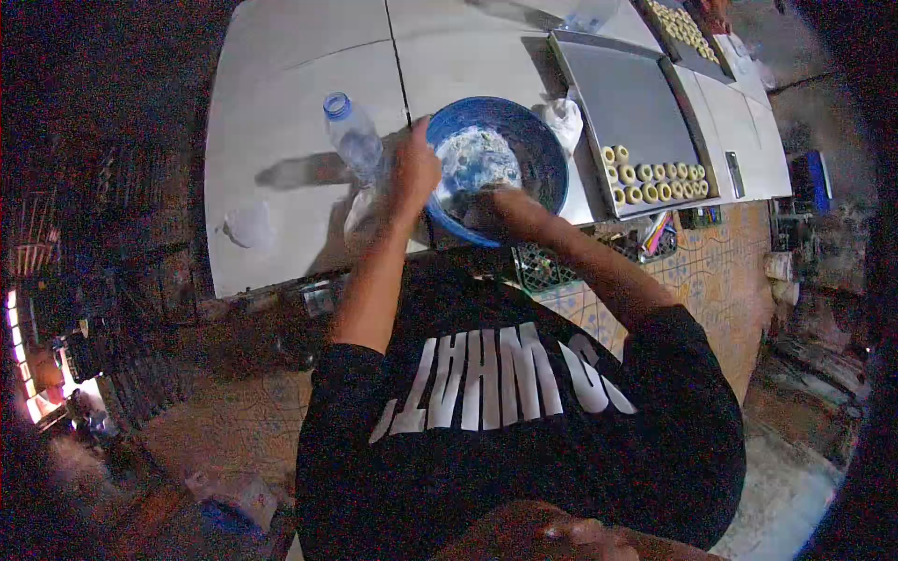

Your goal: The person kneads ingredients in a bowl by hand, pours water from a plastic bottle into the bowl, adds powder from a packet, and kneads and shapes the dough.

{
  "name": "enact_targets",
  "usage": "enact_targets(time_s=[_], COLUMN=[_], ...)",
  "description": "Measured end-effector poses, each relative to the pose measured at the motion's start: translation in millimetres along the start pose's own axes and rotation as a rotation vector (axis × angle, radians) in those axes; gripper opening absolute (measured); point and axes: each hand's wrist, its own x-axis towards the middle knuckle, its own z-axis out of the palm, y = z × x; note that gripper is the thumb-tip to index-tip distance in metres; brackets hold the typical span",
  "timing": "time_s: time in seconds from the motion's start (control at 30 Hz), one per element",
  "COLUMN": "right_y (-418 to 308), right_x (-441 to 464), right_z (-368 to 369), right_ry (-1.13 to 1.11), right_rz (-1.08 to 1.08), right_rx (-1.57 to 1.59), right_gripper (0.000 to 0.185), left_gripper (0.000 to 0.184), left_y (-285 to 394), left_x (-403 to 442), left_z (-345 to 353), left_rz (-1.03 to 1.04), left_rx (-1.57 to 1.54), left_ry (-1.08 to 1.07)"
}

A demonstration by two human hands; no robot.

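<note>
A round blue basin (548, 140) stands at the table's front edge with a white, floury mass (475, 154) inside. My left hand (417, 173) is closed on the basin's left rim. Inside the basin, at its near side, my right hand (496, 208) touches the white mass; its fingers are blurred and partly hidden. An open clear plastic bottle (355, 138) stands just left of my left hand. Right of the basin lies a white bag or cloth (563, 122), close to its rim.
A metal tray (631, 103) with rows of small round dough pieces (655, 182) lies at the right. Another filled tray (683, 35) is farther back. A phone (734, 175) lies right of the near tray. Black crates (545, 266) stand below the table edge.
</note>
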Motion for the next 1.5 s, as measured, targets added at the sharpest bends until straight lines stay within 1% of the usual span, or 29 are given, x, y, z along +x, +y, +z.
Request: enact_targets(time_s=[0.03, 0.07, 0.13, 0.17, 0.2, 0.3, 0.33, 0.43, 0.47, 0.57, 0.6, 0.7, 0.73, 0.8, 0.9, 0.97, 1.0, 1.03, 1.07, 1.13, 1.17, 1.23, 1.27, 1.37, 1.4, 1.5], right_y=[-2, -4, -2, 2, 0, -12, -16, 12, 29, -1, 4, 13, 3, -14, -25, -20, -12, 0, 52, 42, 34, 37, 38, 36, 30, 23], right_x=[16, 31, 56, 68, 76, 90, 91, 110, 120, 77, 76, 42, 34, 17, 2, 10, 19, 27, 53, 69, 77, 93, 99, 104, 103, 101], right_z=[-3, -8, -7, -2, 1, 11, 2, 27, 41, 1, 4, -8, -21, -44, -43, -33, -22, -7, 37, 20, 10, 1, -2, 2, 8, 6], right_ry=[-0.043, -0.086, -0.028, 0.080, 0.192, 0.432, 0.462, 0.712, 0.809, 0.608, 0.518, 0.255, 0.121, -0.145, -0.139, 0.004, 0.074, 0.144, 0.182, 0.274, 0.324, 0.328, 0.332, 0.516, 0.736, 0.723], right_rz=[0.045, 0.090, 0.123, 0.108, 0.097, 0.381, 0.436, 0.415, 0.390, 0.250, 0.244, -0.048, 0.000, 0.106, 0.100, 0.072, 0.054, 0.034, 0.064, 0.094, 0.109, 0.207, 0.254, 0.362, 0.361, 0.505], right_rx=[0.039, 0.079, 0.115, 0.106, 0.100, 0.150, 0.250, 0.234, 0.182, 0.452, 0.658, 0.232, 0.167, 0.039, 0.157, 0.193, 0.211, 0.230, 0.203, 0.235, 0.250, 0.255, 0.255, 0.355, 0.291, 0.320], right_gripper=[0.041, 0.042, 0.044, 0.045, 0.046, 0.051, 0.056, 0.037, 0.034, 0.026, 0.021, 0.024, 0.026, 0.031, 0.031, 0.031, 0.030, 0.030, 0.028, 0.027, 0.027, 0.028, 0.029, 0.028, 0.030, 0.035], left_gripper=[0.057, 0.055, 0.054, 0.054, 0.052, 0.051, 0.049, 0.046, 0.046, 0.047, 0.049, 0.050, 0.051, 0.051, 0.051, 0.050, 0.049, 0.048, 0.048, 0.049, 0.049, 0.049, 0.050, 0.050, 0.049, 0.047], left_y=[2, 4, 12, 15, 14, 16, 23, 17, 29, 32, 12, 14, 10, 6, 7, -5, 13, 14, 14, 1, -9, 0, 8, 3, 19, 6], left_x=[0, 1, -1, -1, -4, -6, -5, -4, -5, -5, -4, -1, 0, 0, -2, 0, -2, -2, -3, 0, 2, 2, -2, -2, -5, -6], left_z=[-3, -6, -12, -14, -13, -15, -20, -17, -27, -21, -8, -11, -11, -10, -7, 2, -13, -12, -10, -3, 4, -4, -10, -6, -20, -9], left_rz=[0.016, -0.013, -0.020, -0.013, 0.049, 0.042, -0.025, 0.109, 0.049, -0.073, 0.027, -0.036, -0.004, -0.016, -0.016, 0.001, -0.035, -0.009, 0.016, 0.068, 0.062, 0.051, -0.003, 0.005, -0.048, -0.032], left_rx=[-0.039, 0.033, 0.055, 0.069, 0.029, -0.071, -0.078, -0.007, 0.003, 0.026, 0.007, 0.057, 0.063, 0.064, 0.029, 0.013, 0.001, 0.000, 0.001, 0.014, 0.027, 0.053, -0.023, -0.021, -0.066, -0.028], left_ry=[0.017, -0.031, -0.038, -0.042, -0.026, -0.014, -0.081, -0.003, -0.068, -0.025, 0.036, 0.002, -0.021, 0.006, 0.035, 0.030, -0.016, 0.011, 0.031, 0.058, 0.042, 0.005, -0.023, -0.014, -0.073, -0.020])
